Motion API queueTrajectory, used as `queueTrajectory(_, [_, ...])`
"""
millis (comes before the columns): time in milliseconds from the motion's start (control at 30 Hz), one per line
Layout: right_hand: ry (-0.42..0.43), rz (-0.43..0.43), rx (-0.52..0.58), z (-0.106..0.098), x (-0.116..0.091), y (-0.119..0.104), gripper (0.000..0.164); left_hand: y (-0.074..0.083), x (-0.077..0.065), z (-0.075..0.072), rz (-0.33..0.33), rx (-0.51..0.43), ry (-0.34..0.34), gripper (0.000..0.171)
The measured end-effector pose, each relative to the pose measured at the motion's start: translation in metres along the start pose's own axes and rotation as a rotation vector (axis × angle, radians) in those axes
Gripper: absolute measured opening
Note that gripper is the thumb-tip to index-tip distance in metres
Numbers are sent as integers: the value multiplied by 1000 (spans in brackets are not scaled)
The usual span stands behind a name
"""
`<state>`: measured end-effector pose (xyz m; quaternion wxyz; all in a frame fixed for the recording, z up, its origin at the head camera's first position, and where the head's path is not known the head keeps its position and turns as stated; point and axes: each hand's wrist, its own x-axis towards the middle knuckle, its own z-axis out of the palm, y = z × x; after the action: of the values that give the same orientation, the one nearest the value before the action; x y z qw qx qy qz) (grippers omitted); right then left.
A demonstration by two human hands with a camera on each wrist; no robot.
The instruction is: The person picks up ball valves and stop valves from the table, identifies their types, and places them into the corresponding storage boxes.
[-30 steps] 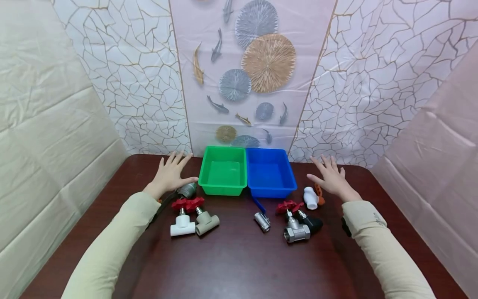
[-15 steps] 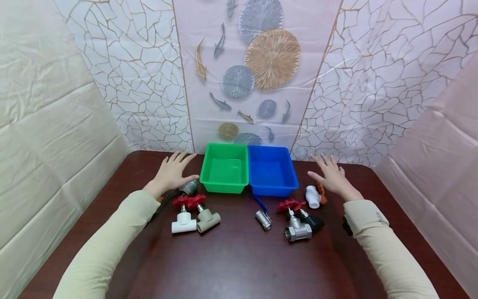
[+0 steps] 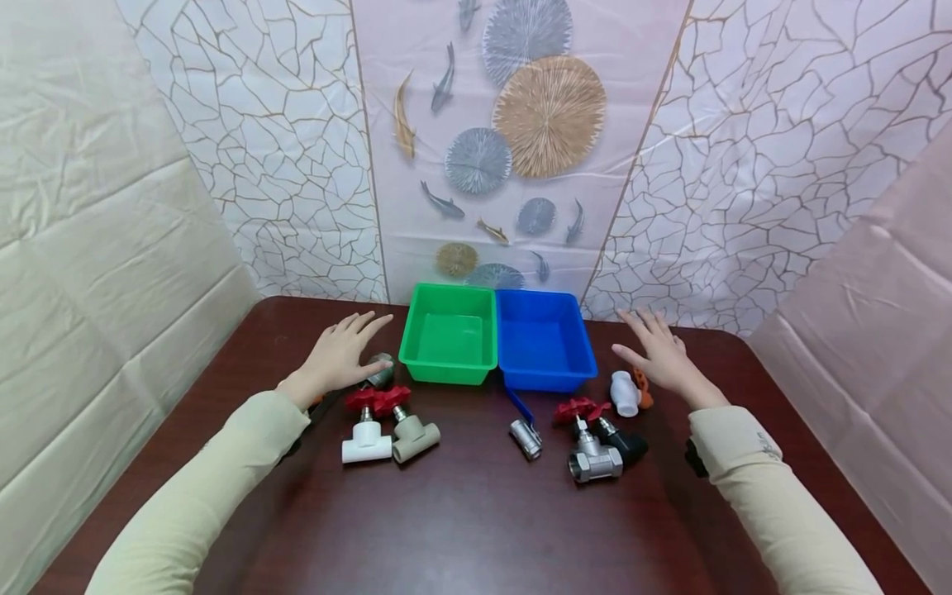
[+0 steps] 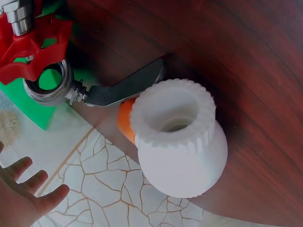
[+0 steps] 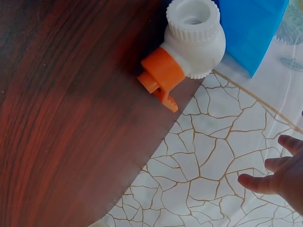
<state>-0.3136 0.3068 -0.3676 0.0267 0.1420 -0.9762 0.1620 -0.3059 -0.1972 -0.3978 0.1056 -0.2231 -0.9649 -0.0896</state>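
Observation:
My left hand [image 3: 335, 357], fingers spread, is over the left group, its thumb close to a metal ball valve [image 3: 383, 376] with a black lever [image 4: 125, 90]. In the left wrist view, a white plastic ball valve [image 4: 182, 163] with an orange handle lies beside that lever; my forearm mostly hides it from the head view. White [image 3: 367, 446] and beige [image 3: 416, 440] tee-shaped valves with red handwheels lie nearer. My right hand [image 3: 664, 357], also spread and holding nothing, is beside another white ball valve [image 3: 624, 395] with an orange handle [image 5: 163, 70].
A green bin [image 3: 448, 373] and a blue bin [image 3: 546, 381] stand side by side at the table's back. Before the blue bin lie a small metal valve [image 3: 526, 440] with a blue lever, a steel valve [image 3: 597, 464] with a red handwheel and a black valve [image 3: 630, 447].
My left hand has shifted slightly left and toward me, over the metal ball valve. My right hand stays nearly in place. The head view has tilted a little; the valves and bins lie as before.

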Motion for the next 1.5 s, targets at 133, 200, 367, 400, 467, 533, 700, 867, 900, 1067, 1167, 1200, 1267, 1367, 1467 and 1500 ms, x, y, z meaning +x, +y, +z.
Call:
queueTrajectory(133, [0,-20,12,0,-2,-1,70,1,0,0,7,4,15,75])
queueTrajectory(200, [-1,-29,14,1,-2,-2,69,2,0,0,7,-2,24,73])
queueTrajectory(367, [9,-56,20,0,-4,-7,67,7,2,-1,15,-19,53,68])
queueTrajectory(400, [11,-63,20,0,-4,-8,67,8,3,-1,17,-21,57,67])
queueTrajectory(467, [17,-75,14,-1,-4,-11,66,10,3,-2,20,-19,60,67])
queueTrajectory(533, [24,-83,6,-2,-3,-14,65,13,2,-3,18,-21,59,67])
queueTrajectory(700, [59,-100,7,-2,-4,-18,63,18,1,-5,36,-13,67,67])
queueTrajectory(867, [80,-129,-6,2,-4,-24,62,24,-1,-8,44,-8,82,67])
queueTrajectory(900, [81,-133,-10,2,-4,-26,62,26,-2,-9,43,-7,85,67])
queueTrajectory(1067, [94,-154,-31,4,-4,-39,62,36,-7,-11,66,24,99,66])
queueTrajectory(1167, [106,-179,-36,6,-6,-47,61,40,-12,-12,85,41,106,65])
queueTrajectory(1200, [112,-192,-42,7,-6,-50,61,42,-14,-13,89,43,108,65])
queueTrajectory(1267, [121,-212,-56,9,-6,-56,61,43,-20,-13,95,48,112,63])
queueTrajectory(1367, [125,-229,-79,16,-7,-63,61,44,-29,-13,92,36,124,60])
queueTrajectory(1467, [107,-241,-85,22,-9,-70,61,44,-40,-13,80,19,140,56])
queueTrajectory(1500, [98,-245,-86,24,-9,-72,61,44,-43,-13,76,13,146,55])
